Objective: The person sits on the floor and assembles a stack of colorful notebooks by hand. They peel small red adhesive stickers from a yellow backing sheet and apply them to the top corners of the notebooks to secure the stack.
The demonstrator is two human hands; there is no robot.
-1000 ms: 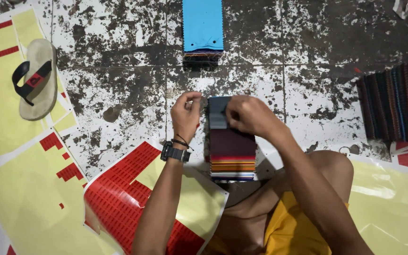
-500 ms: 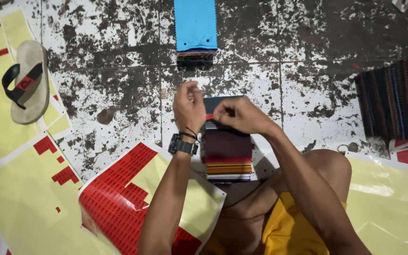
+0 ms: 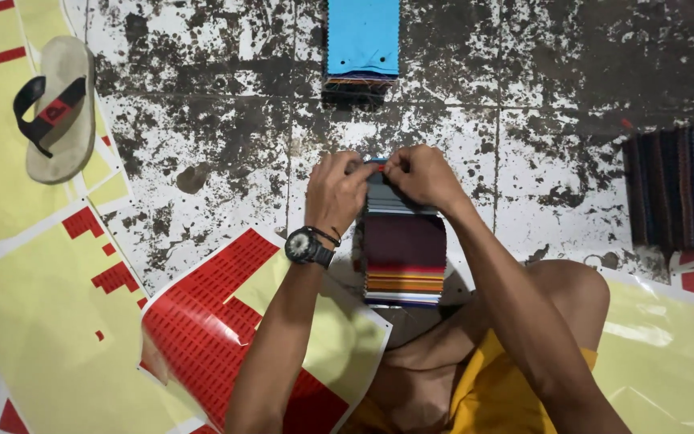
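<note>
Swatch stack point(image 3: 404, 261): lies on the floor point(image 3: 226, 120) before the person's knee, far end under both hands.
Left hand point(image 3: 336, 193): fingers pinched on the stack's far edge.
Right hand point(image 3: 421, 175): pinched shut on a small red bit there.
Doing it well: I'd keep edges squared, grip close together.
Nearby: blue swatch pile point(image 3: 362, 40), sandal point(image 3: 56, 108).

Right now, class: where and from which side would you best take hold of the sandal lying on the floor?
Probably by the black strap, coming from above. The sandal lies sole down on the yellow sheet, so the strap arches up off the footbed and leaves room for fingers underneath, clear of both hands at the swatch stack.
</note>
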